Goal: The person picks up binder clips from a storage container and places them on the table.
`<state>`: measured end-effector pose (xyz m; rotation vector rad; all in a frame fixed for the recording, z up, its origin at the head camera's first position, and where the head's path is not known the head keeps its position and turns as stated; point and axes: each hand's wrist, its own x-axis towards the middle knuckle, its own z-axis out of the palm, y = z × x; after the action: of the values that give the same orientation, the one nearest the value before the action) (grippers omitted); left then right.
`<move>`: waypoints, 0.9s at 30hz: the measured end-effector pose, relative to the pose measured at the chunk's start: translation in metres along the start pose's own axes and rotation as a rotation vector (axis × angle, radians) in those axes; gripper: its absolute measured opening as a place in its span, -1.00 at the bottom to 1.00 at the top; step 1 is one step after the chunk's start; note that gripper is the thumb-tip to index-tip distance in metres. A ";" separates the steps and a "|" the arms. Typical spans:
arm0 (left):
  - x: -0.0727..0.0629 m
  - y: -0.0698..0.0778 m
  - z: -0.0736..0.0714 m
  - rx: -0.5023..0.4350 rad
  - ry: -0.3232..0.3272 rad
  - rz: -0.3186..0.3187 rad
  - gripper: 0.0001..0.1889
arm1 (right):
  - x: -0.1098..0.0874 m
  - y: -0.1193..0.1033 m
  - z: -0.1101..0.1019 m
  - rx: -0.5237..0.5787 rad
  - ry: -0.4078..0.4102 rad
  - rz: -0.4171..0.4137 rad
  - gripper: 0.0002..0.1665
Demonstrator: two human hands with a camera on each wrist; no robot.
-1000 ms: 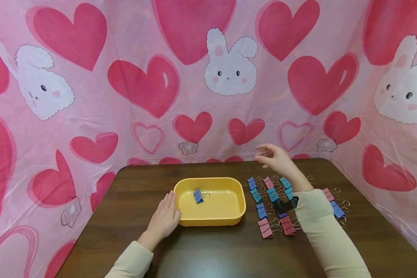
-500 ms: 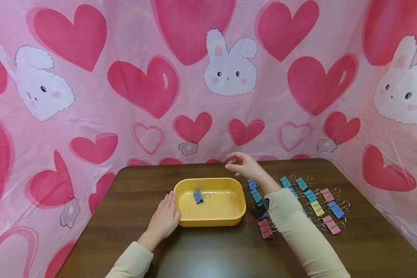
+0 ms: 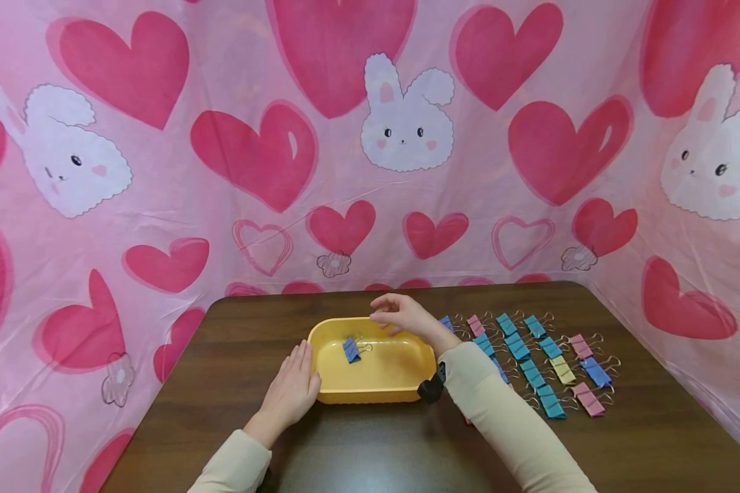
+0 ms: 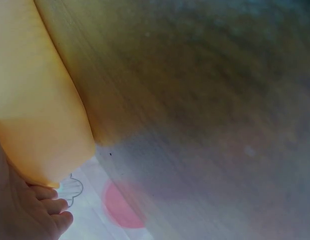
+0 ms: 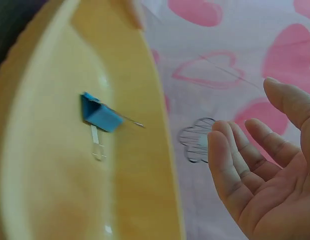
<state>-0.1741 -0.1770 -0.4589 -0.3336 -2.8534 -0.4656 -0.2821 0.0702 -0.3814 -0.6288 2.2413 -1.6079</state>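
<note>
A yellow tray (image 3: pixel 370 396) stands on the dark wooden table. Inside it, left of centre, lies one blue binder clip (image 3: pixel 351 350) with silver wire handles. My left hand (image 3: pixel 288 385) rests against the tray's left side, fingers straight; in the left wrist view its fingertips touch the tray wall (image 4: pixel 42 100). Over the tray's far right part hovers my right hand (image 3: pixel 403 316). Its fingers are loosely bent and nothing is between them, as the right wrist view shows, where the clip (image 5: pixel 101 115) lies apart from the hand (image 5: pixel 275 185).
Several binder clips in rows lie to the right of the tray, among them teal clips (image 3: pixel 532 374), a yellow clip (image 3: pixel 564 370), a blue clip (image 3: pixel 596 373) and pink clips (image 3: pixel 588 399). My right sleeve (image 3: pixel 499 404) hides some. A pink patterned cloth (image 3: pixel 370 185) hangs behind the table.
My right hand has moved left, from above the rows of clips to over the tray, uncovering clips on the right. The left hand and the clip in the tray have stayed put.
</note>
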 end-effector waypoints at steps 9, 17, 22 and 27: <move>-0.003 -0.001 -0.002 -0.009 -0.016 -0.007 -0.39 | 0.005 0.020 0.025 0.023 -0.052 0.064 -0.52; -0.004 -0.002 -0.002 -0.010 -0.009 -0.004 -0.40 | 0.013 0.029 0.040 0.050 -0.034 0.108 -0.53; -0.005 -0.003 -0.001 -0.005 -0.007 0.001 -0.40 | 0.013 0.031 0.050 0.073 -0.033 0.145 -0.56; -0.006 -0.003 -0.003 -0.018 -0.011 -0.005 -0.39 | 0.013 0.032 0.056 0.038 -0.055 0.170 -0.56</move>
<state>-0.1686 -0.1814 -0.4588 -0.3328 -2.8630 -0.4929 -0.2708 0.0270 -0.4297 -0.4539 2.1562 -1.5271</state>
